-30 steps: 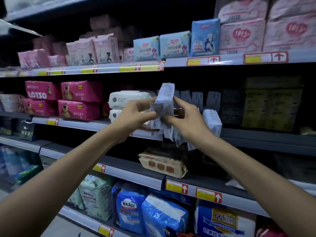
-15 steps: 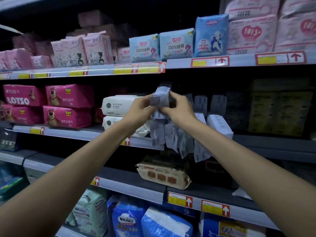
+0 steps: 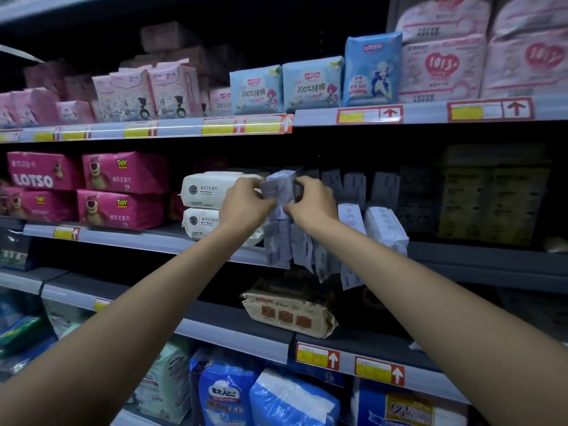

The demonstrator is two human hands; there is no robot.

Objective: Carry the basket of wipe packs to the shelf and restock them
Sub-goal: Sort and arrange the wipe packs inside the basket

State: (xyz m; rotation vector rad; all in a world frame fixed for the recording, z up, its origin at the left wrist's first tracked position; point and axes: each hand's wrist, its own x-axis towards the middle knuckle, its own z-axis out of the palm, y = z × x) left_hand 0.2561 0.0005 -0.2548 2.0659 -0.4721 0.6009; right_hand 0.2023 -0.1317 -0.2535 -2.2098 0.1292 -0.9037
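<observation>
Above the front edge of a dim, crowded grey shelf (image 3: 138, 239), the left hand (image 3: 246, 202) and right hand (image 3: 315, 202) pinch a small, pale, crinkled wipe pack (image 3: 281, 186).

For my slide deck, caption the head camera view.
Left hand and right hand grip a small wipe pack at the shelf, above hanging packs.

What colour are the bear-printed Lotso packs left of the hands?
The Lotso packs are bright pink; head view shows it best.

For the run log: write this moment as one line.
phase: restocking | left hand: grips small wipe pack | right hand: grips same pack | place: middle shelf
</observation>
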